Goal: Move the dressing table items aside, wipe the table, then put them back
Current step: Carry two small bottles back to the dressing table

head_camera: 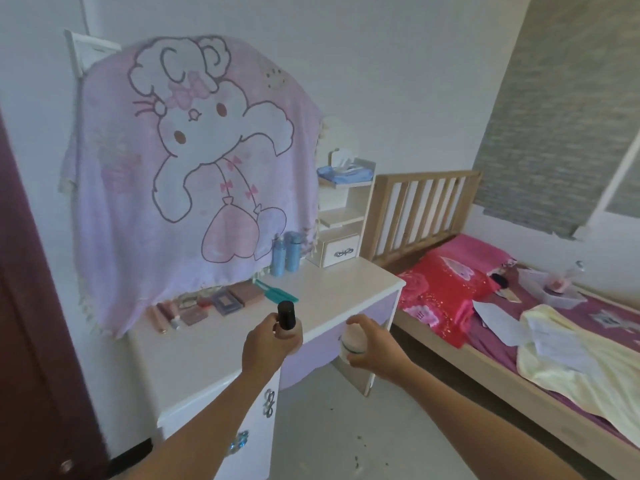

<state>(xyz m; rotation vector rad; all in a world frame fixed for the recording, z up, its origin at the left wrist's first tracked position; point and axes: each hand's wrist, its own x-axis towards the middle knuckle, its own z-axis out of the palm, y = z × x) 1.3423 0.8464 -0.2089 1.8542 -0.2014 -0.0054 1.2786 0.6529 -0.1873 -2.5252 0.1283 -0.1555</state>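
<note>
My left hand (265,344) grips a pale bottle with a black cap (287,317) above the front edge of the white dressing table (194,355). My right hand (372,342) holds a white jar (352,341) just off the table's front right. Along the back of the table lie lipsticks (164,315), several make-up palettes (227,299) and a teal comb (278,291). Two blue bottles (285,252) stand at the back right.
A pink cartoon blanket (190,168) hangs over the mirror. A small white shelf unit (344,216) with a tissue pack stands on the table's right end. A bed (519,323) with red pillow, papers and yellow cloth lies to the right. A dark door (31,341) is at left.
</note>
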